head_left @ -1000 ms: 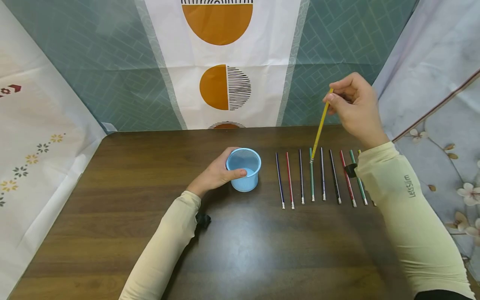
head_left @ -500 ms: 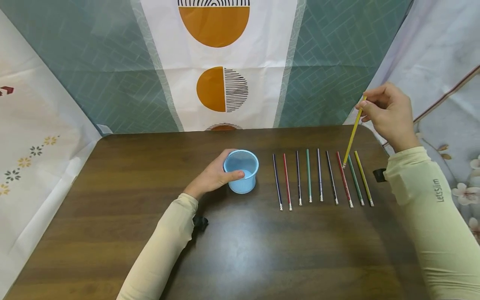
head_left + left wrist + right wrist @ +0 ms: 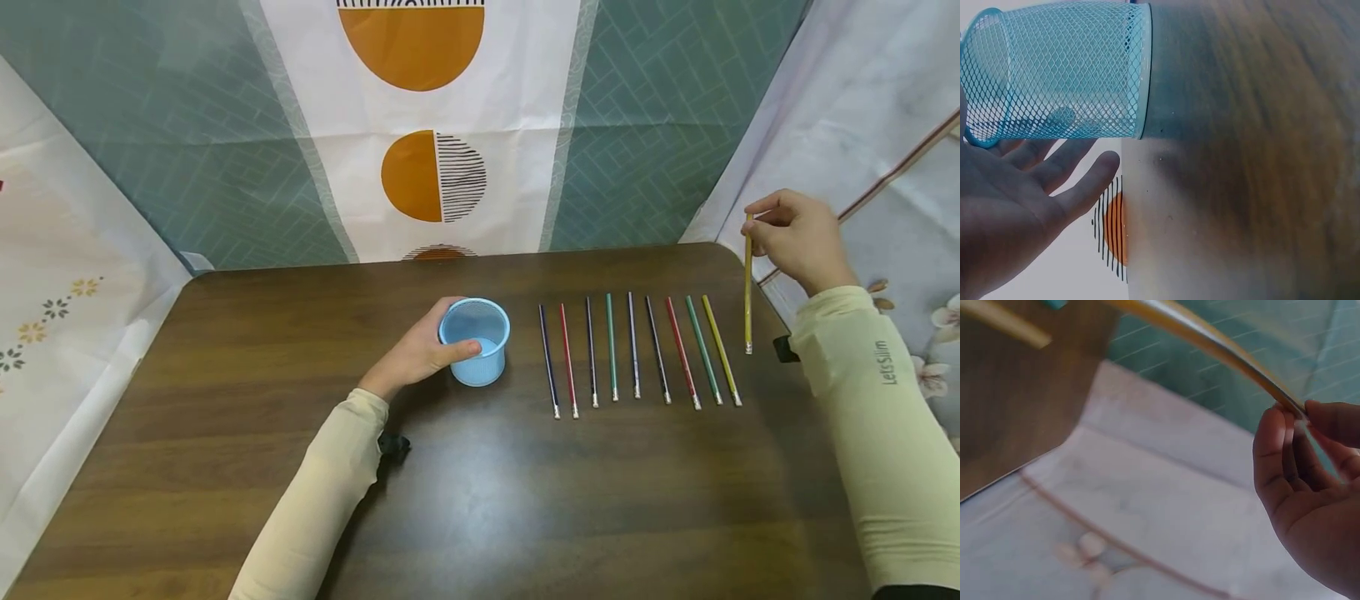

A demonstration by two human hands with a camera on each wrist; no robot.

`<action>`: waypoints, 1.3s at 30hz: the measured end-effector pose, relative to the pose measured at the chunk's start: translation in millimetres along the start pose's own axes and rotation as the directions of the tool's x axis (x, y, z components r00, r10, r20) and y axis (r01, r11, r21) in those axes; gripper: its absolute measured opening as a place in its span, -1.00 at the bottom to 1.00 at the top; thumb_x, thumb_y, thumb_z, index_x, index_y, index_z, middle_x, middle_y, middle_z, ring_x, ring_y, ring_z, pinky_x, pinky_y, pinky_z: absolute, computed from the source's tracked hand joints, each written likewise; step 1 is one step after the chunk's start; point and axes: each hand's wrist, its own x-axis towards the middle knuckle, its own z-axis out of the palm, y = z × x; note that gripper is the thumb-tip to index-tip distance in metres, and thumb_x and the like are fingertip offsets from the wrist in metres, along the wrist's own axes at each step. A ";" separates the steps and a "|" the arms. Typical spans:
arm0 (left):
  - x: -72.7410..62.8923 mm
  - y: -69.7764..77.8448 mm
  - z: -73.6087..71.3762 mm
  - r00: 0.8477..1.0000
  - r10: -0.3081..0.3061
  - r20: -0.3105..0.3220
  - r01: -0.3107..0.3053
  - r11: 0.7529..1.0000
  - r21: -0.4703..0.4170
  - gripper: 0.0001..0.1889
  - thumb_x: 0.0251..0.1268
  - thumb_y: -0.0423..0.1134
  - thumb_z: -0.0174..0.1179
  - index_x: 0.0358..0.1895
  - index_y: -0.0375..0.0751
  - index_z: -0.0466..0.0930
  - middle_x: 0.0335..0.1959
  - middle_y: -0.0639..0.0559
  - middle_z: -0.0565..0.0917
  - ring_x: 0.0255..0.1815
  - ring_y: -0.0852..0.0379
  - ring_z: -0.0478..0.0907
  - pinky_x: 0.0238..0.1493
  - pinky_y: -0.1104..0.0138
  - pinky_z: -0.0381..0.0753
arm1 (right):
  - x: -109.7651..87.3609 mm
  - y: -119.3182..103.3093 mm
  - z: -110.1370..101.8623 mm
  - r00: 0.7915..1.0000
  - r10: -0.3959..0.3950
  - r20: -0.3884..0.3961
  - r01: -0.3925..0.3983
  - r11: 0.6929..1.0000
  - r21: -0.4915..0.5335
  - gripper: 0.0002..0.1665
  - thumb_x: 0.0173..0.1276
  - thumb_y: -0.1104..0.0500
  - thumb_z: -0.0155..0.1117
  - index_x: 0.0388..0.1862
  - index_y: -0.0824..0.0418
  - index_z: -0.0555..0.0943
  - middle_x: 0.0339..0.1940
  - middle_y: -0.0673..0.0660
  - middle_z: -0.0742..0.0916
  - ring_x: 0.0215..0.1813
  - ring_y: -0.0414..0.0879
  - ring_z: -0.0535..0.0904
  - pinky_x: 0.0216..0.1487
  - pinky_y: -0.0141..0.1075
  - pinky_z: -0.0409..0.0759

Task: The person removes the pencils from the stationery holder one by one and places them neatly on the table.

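My left hand point(image 3: 412, 354) grips a light blue mesh pencil cup point(image 3: 477, 364) standing on the table, its thumb over the near rim. In the left wrist view, the fingers point(image 3: 1066, 161) reach behind the mesh wall. Far to the right, my right hand point(image 3: 802, 240) pinches a yellow pencil point(image 3: 748, 292) by its upper end between thumb and fingertips. That pencil hangs nearly upright with its eraser end down. Beside it, several pencils lie side by side in a row; the nearest is another yellow pencil point(image 3: 722, 350).
The row begins with a dark blue pencil point(image 3: 549, 360) right of the cup and includes red, green and dark pencils, erasers toward me. A brown wooden table point(image 3: 315, 517) carries everything. A patterned green and white cloth point(image 3: 517, 167) hangs behind; a floral white cloth point(image 3: 847, 100) hangs at right.
My right hand has carried the yellow pencil rightward past the row's end, and the pencil has swung from slanted to nearly upright. The left hand keeps its grip on the cup.
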 end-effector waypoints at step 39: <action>-0.4 -0.1 2.0 1.000 -0.001 -0.003 0.001 1.000 0.022 -0.19 0.06 0.13 0.42 0.33 -0.04 0.23 0.15 -0.03 0.47 0.08 -0.04 0.44 0.05 0.04 0.47 | 12.4 104.8 51.3 0.923 0.145 0.356 -0.070 0.974 -0.215 -0.79 0.29 0.37 0.17 -0.17 0.52 0.50 -0.49 0.21 0.63 -0.50 -0.05 0.55 -0.50 -0.22 0.61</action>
